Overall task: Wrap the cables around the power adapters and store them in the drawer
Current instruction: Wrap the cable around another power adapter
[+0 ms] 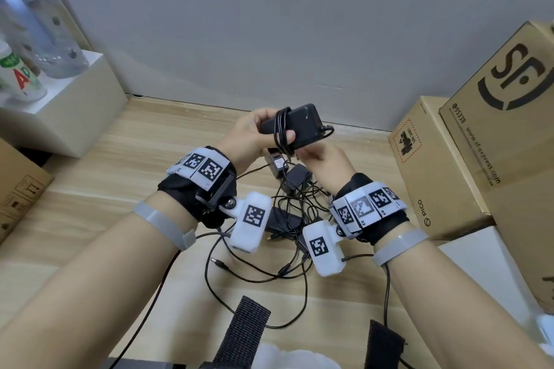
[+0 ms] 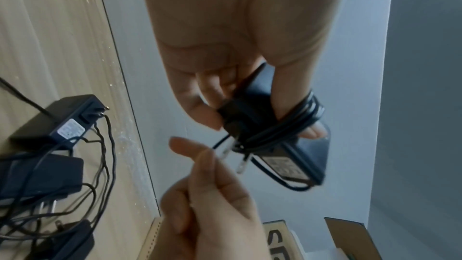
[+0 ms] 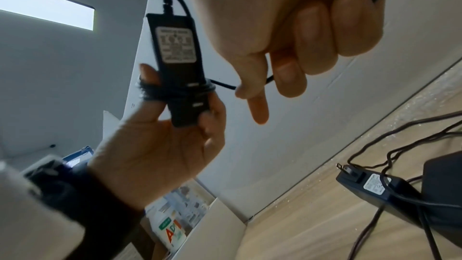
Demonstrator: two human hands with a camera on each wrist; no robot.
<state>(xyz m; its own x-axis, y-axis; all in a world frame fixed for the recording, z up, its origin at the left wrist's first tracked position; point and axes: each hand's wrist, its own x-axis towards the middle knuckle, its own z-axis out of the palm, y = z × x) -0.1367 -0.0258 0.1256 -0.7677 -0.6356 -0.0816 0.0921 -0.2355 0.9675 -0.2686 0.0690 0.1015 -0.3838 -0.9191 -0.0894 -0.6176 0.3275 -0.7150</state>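
A person's left hand [image 1: 251, 133] grips a black power adapter [image 1: 302, 126] in the air above the wooden table [image 1: 126, 165], thumb on one face and fingers [image 3: 212, 118] on the other, apparently so the body stays steady while its cable [image 1: 280, 129] goes round it. Several turns already circle the adapter's middle, and the left thumb lies under them, seemingly pinning the coil so it cannot slip. The right hand [image 1: 325, 162] sits just below and beside the adapter, thumb and forefinger pinching the short free end of the cable, which runs nearly taut from the coil; the other fingers are curled in. The prongs point down toward the right hand. Judging by the little slack left, this adapter's winding looks nearly done, with the end yet to be tucked. On the table below, more adapters [image 1: 278, 163] lie in a tangle of loose cables [image 1: 296, 249], still unwrapped. Cardboard boxes [image 1: 443, 165] stand to the right. No drawer is in view.
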